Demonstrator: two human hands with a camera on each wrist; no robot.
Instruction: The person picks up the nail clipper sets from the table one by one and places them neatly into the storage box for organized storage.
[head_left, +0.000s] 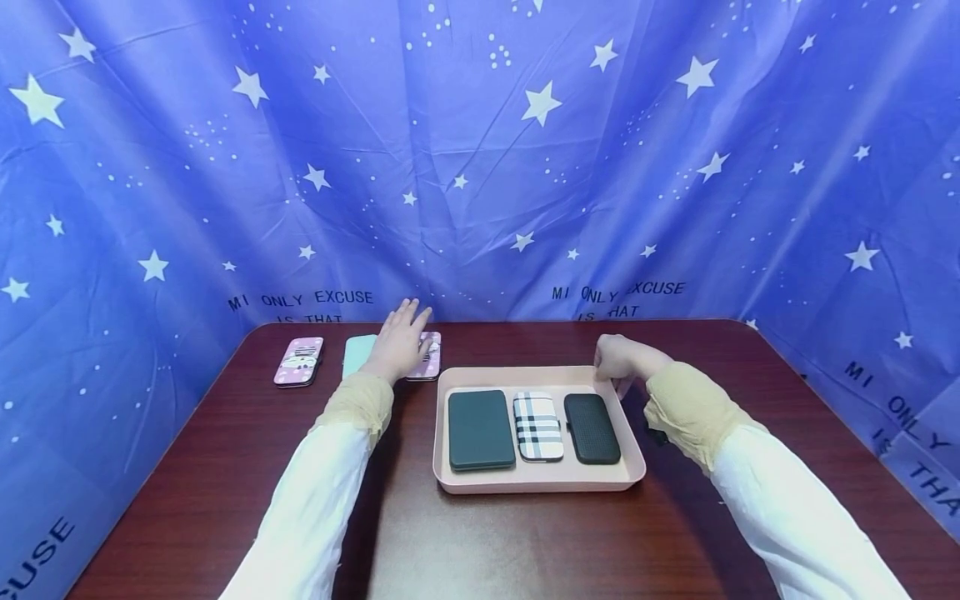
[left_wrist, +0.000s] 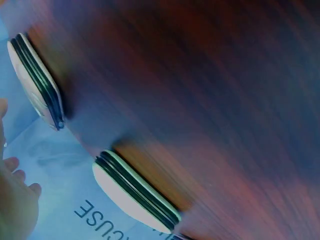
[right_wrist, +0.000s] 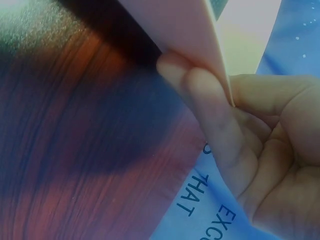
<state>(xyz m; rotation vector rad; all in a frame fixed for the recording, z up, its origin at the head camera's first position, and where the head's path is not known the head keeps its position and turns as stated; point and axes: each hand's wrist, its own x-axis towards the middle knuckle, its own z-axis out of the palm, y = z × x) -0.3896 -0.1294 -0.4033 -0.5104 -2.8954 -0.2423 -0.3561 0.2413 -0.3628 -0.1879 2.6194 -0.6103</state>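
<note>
My left hand [head_left: 399,343], fingers extended, reaches between a mint-green flat case [head_left: 357,352] and a pink patterned case [head_left: 432,360], partly covering both in the head view. The left wrist view has this hand [left_wrist: 17,200] at its left edge, beside the mint case's dark zipper-like side [left_wrist: 135,192]. At the back right corner of a pale pink tray [head_left: 540,482], my right hand [head_left: 624,358] pinches the rim. In the right wrist view, thumb and fingers [right_wrist: 210,92] close on the tray wall [right_wrist: 185,30] from both sides.
Inside the tray lie a dark green case [head_left: 482,429], a plaid case [head_left: 538,427] and a black textured case [head_left: 592,428]. Another pink case [head_left: 298,362] rests at the table's back left. A blue starry curtain [head_left: 465,125] hangs behind the brown table [head_left: 480,542].
</note>
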